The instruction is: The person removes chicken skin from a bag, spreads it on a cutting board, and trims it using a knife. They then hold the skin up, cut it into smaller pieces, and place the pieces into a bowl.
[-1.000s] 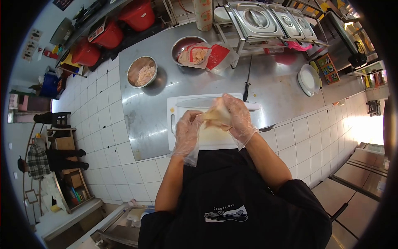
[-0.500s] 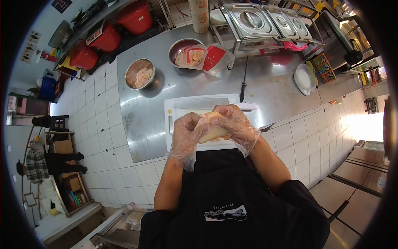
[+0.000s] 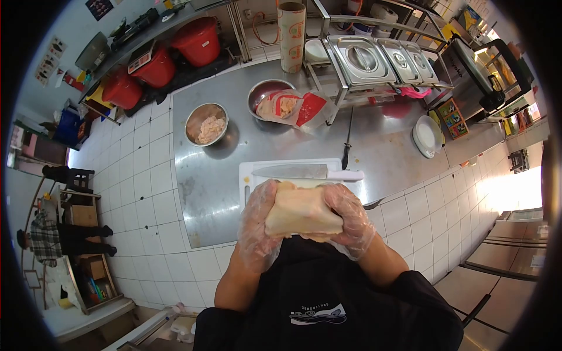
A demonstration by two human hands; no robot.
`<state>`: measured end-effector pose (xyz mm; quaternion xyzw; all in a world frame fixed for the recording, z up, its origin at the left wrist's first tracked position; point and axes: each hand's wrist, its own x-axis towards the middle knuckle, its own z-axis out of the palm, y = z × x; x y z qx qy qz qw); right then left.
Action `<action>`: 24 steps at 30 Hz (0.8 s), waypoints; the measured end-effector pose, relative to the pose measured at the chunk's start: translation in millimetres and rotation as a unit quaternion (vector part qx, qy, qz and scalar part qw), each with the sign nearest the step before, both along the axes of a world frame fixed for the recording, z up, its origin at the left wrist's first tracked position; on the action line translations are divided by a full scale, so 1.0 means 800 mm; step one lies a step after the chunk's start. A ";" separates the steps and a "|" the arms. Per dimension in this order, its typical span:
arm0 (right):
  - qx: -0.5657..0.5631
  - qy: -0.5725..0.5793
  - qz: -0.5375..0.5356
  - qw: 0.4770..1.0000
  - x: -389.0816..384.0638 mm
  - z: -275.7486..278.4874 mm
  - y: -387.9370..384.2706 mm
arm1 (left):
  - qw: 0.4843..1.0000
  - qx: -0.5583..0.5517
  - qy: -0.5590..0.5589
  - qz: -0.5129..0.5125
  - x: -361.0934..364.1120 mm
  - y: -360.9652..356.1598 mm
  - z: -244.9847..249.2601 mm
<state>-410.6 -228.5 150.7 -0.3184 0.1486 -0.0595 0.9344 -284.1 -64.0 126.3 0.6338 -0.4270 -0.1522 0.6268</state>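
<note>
Between my two hands is a pale, skin-covered piece of raw chicken, held up in front of my apron. My left hand, in a clear plastic glove, grips its left end. Gloved the same way, my right hand grips the right end. Beyond them lies a white cutting board, partly hidden by my hands and the chicken. A large knife with a white handle rests across the board, blade to the left.
A metal bowl holds pale meat pieces; another bowl contains a red-and-white bag. A black-handled sharpening rod lies right of them. White plates and a rack of lidded steel pans stand on the steel table.
The chicken has been turned so a broad, smooth side faces up, and my hands have spread to its two ends. The view has shifted slightly.
</note>
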 end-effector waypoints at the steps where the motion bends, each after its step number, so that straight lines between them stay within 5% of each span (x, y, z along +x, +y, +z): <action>1: -0.019 -0.002 -0.017 1.000 -0.003 0.006 0.005 | 1.000 0.009 0.004 0.009 0.002 0.003 0.011; 8: 0.041 -0.090 -0.014 0.995 -0.010 0.042 0.014 | 0.979 0.098 0.123 0.131 -0.002 0.012 0.063; 11: 0.050 -0.099 0.024 0.994 -0.005 0.050 0.010 | 0.934 0.027 0.328 0.142 0.002 0.004 0.075; 14: 0.035 -0.076 -0.008 0.996 0.005 0.068 0.013 | 0.826 -0.082 0.548 0.103 0.027 0.005 0.075; 16: 0.042 -0.079 -0.056 0.994 0.012 0.082 0.016 | 0.800 -0.136 0.579 0.081 0.038 0.001 0.079; 24: 0.170 -0.309 -0.053 0.934 0.083 0.140 0.027 | 0.886 -0.164 0.420 0.108 0.042 0.033 0.088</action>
